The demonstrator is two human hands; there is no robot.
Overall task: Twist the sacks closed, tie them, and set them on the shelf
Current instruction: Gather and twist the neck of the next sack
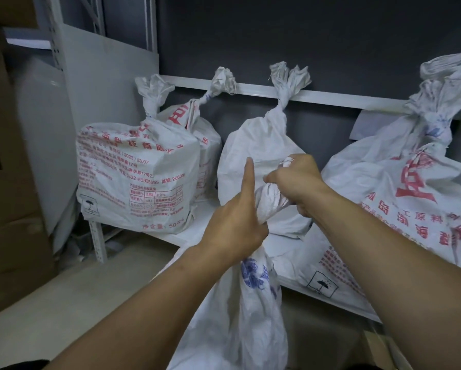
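Note:
A white woven sack point(240, 316) with blue print stands in front of the shelf, its neck twisted into a rope. My left hand point(234, 222) grips the twisted neck low down, index finger pointing straight up. My right hand point(296, 182) grips the free end of the neck just above and to the right, fingers curled round it. Several tied white sacks stand on the white shelf point(178, 237): a red-printed one point(136, 177) at the left, another point(197, 134) behind it, a plain one point(261, 145) in the middle and a large red-printed one point(400, 198) at the right.
Brown cardboard boxes point(7, 182) are stacked at the left beside the grey shelf upright point(55, 36). A white rail point(330, 98) runs along the dark back wall. Pale floor point(77, 289) lies at the lower left. Bare shelf board shows between the left and middle sacks.

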